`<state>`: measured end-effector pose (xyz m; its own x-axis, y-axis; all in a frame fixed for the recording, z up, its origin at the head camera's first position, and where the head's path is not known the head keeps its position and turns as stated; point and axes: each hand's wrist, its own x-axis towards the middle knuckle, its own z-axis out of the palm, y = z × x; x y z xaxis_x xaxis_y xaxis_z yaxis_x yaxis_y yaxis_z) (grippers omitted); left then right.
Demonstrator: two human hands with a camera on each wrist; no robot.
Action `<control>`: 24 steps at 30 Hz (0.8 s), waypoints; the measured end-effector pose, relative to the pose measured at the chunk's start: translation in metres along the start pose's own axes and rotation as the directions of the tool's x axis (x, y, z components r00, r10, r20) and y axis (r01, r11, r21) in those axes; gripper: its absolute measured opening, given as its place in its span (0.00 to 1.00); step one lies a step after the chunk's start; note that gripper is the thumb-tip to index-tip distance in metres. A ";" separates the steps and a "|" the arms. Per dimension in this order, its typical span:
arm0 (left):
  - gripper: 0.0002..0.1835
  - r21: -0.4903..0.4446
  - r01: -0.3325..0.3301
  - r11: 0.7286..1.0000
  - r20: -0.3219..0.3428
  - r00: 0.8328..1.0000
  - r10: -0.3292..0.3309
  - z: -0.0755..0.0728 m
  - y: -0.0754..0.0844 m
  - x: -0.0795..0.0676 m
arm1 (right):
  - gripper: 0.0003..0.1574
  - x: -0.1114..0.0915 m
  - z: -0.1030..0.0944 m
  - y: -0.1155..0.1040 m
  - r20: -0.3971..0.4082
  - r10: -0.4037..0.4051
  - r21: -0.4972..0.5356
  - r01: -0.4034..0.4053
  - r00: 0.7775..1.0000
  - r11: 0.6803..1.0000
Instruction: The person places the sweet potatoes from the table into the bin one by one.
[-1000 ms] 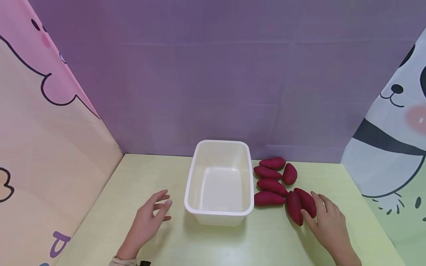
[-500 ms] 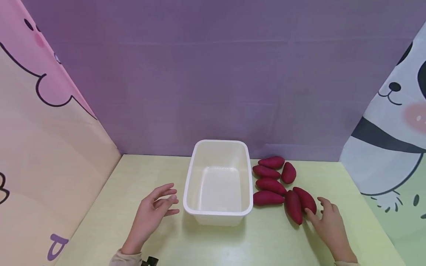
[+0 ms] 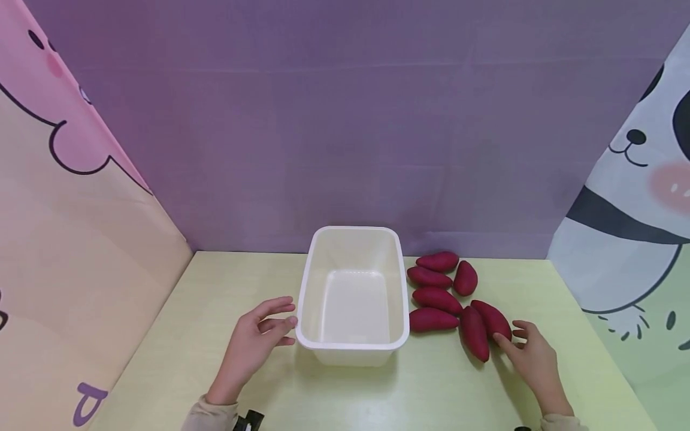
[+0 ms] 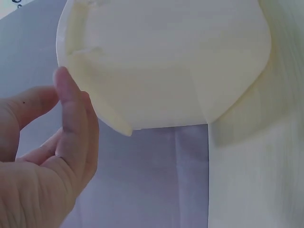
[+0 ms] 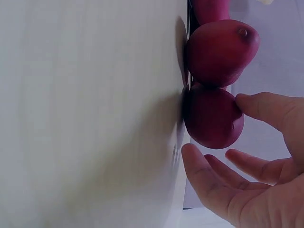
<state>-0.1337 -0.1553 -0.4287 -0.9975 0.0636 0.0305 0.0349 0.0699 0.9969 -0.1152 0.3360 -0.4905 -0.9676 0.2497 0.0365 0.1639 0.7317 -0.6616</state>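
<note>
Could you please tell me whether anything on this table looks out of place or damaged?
Nothing stands out: the tub stands upright on the table, and seven sweet potatoes lie loose to its right, with no spill or damage visible. They point different ways, but that hardly looks odd.

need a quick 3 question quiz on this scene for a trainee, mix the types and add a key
1. True or false: every visible sweet potato lies outside the white bin.

2. How many sweet potatoes show on the table in the head view?

3. Multiple choice: where is the left hand?
A) inside the bin
B) beside the bin, on the side away from the sweet potatoes
C) over the sweet potatoes

Key:
1. True
2. Seven
3. B
</note>
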 end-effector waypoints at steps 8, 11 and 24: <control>0.20 0.016 0.006 1.000 0.012 1.000 -0.006 0.003 -0.005 0.004 | 0.35 0.001 0.000 0.005 -0.007 0.039 0.028 -0.038 0.999 0.999; 0.20 0.014 0.004 1.000 0.013 1.000 -0.004 0.003 -0.005 0.004 | 0.35 0.001 -0.001 0.005 -0.016 0.039 0.033 -0.038 0.999 0.999; 0.18 0.042 0.019 0.999 -0.003 1.000 -0.019 0.004 -0.006 0.004 | 0.31 0.000 -0.006 -0.001 -0.090 -0.018 0.017 0.020 0.996 1.000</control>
<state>-0.1376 -0.1519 -0.4345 -0.9982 0.0589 0.0122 0.0188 0.1133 0.9934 -0.1142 0.3392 -0.4855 -0.9493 0.2925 0.1155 0.1416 0.7255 -0.6735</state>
